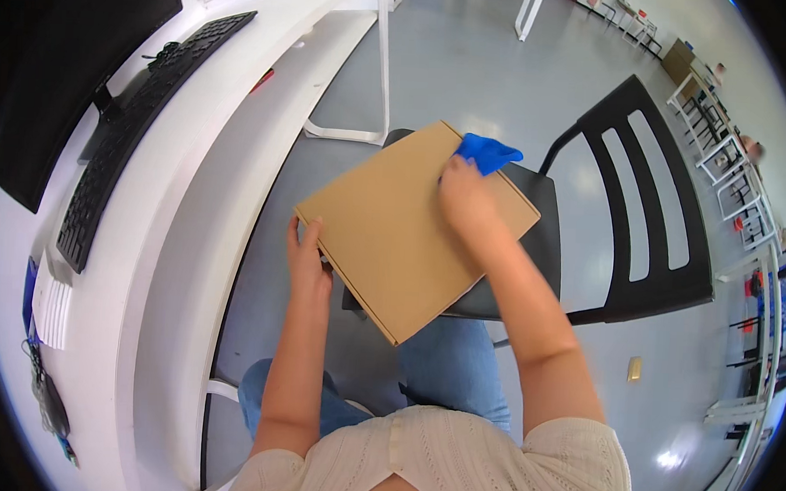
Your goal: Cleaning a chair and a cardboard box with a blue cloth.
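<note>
A flat, closed brown cardboard box point(394, 226) lies tilted over the seat of a black chair point(541, 232) in front of me. My left hand point(310, 258) grips the box's left corner, its thumb on the top edge and the other fingers at the side and below. A blue cloth point(486, 154) is bunched in my right hand point(464, 189), which rests over the upper right part of the lid. Part of the cloth sticks out past the far edge of the box. My right fingertips are partly hidden and slightly blurred.
On the left stands a white desk point(166, 170) with a black keyboard point(155, 123), a monitor point(65, 66) and a lower shelf. The chair's slatted backrest point(644, 210) rises to the right. White tables and people are far off at the right.
</note>
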Action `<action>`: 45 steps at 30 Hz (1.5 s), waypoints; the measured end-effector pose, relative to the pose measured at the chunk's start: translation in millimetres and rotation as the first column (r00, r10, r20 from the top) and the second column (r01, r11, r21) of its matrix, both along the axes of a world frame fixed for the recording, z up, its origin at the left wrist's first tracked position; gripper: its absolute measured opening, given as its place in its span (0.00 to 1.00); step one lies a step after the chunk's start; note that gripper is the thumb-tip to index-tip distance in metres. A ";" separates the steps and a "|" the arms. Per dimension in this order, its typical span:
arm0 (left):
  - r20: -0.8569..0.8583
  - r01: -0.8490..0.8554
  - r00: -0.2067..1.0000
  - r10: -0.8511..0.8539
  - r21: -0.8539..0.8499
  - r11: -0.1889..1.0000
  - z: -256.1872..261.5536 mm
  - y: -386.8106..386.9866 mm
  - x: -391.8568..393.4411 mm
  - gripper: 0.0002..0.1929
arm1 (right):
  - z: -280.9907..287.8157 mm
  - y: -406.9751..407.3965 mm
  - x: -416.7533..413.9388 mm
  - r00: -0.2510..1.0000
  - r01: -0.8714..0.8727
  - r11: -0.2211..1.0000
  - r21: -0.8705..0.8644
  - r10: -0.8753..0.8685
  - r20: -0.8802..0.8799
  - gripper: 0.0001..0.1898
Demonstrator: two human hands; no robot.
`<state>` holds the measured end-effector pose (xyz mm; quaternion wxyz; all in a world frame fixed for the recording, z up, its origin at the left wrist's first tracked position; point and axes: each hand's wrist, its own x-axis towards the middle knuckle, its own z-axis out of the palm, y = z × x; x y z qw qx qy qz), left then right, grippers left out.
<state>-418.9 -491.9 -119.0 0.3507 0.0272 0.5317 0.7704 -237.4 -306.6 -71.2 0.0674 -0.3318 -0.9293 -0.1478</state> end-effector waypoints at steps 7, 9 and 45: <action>0.005 0.048 0.999 -0.049 0.150 0.988 -15.9 4.1 -13.8 0.40 | 33.4 -168.7 32.9 0.840 -0.449 0.820 -0.355 0.252 -0.480 0.17; -0.011 0.075 0.997 -0.074 0.167 0.983 -19.1 5.4 -8.6 0.39 | 36.5 -165.8 46.8 0.757 -0.598 0.706 -0.379 0.341 -0.557 0.18; -0.750 0.046 0.271 -0.604 -0.616 0.786 39.2 -109.8 62.6 0.44 | 64.8 -130.0 95.1 0.853 -0.036 0.986 -0.162 -0.054 -0.519 0.19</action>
